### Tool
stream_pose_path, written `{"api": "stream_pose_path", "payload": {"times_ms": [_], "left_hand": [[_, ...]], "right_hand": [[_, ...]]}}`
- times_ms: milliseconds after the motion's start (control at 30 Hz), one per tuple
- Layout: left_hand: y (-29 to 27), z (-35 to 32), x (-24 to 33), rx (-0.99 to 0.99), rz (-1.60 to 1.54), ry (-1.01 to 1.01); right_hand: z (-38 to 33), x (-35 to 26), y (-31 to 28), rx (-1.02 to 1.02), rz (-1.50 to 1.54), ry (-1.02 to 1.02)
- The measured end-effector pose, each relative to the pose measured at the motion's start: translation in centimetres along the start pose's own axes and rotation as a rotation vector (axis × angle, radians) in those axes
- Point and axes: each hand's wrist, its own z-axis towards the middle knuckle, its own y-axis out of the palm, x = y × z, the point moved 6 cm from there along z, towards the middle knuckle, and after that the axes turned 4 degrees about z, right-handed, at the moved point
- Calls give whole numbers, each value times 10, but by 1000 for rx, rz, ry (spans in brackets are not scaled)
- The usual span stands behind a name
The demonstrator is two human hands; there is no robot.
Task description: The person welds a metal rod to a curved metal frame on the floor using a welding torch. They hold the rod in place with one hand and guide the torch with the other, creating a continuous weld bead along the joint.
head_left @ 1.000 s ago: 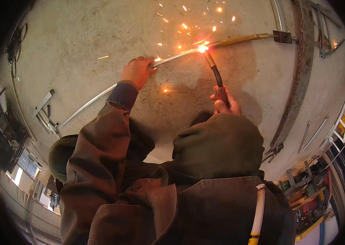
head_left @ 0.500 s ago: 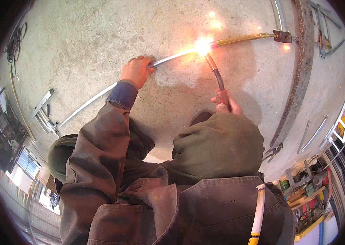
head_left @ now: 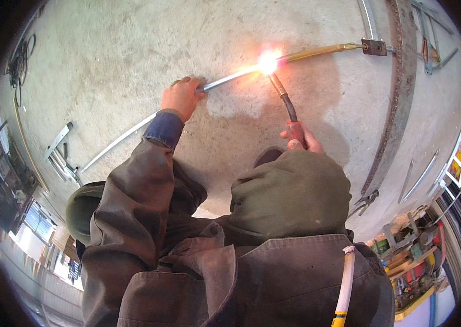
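My left hand (head_left: 180, 98) is closed around a long, thin silvery metal bar (head_left: 119, 140), which slants from lower left to upper right. A welding torch (head_left: 278, 86) with a copper-coloured nozzle, a dark bent neck and a red handle is in my right hand (head_left: 305, 139), its fingers wrapped round the handle. At the nozzle's tip a bright arc (head_left: 268, 64) burns on the bar, and its glare hides the spot beneath. Right of the glare the bar runs on as a brass-coloured length (head_left: 323, 52). This ends at a dark drilled block (head_left: 374, 47) beside a rusty steel beam (head_left: 391, 120).
Pliers (head_left: 367, 200) lie at the beam's near end. Metal brackets (head_left: 59, 150) rest on the concrete floor at left, with dark cable (head_left: 19, 60) beyond. Metal frames (head_left: 432, 41) lie past the beam. A white stick with a yellow band (head_left: 345, 283) juts up from the lower edge.
The sparks beyond the arc have gone and the glow looks slightly smaller. Both hands keep their grips, and the view has shifted slightly.
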Motion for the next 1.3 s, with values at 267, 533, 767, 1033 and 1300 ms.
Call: {"api": "stream_pose_path", "payload": {"times_ms": [267, 533, 767, 1033, 1300], "left_hand": [[-5, 3, 8, 33, -5, 7], [4, 0, 7, 93, 84, -29], [-1, -4, 6, 226, -9, -61], [1, 2, 11, 140, 22, -24], [0, -1, 15, 143, 49, -21]], "right_hand": [[-4, -7, -1, -2, -47, 9], [0, 4, -1, 28, 64, -18], [10, 13, 3, 27, 86, -48], [10, 12, 7, 17, 141, -27], [5, 3, 5, -3, 84, -18]]}}
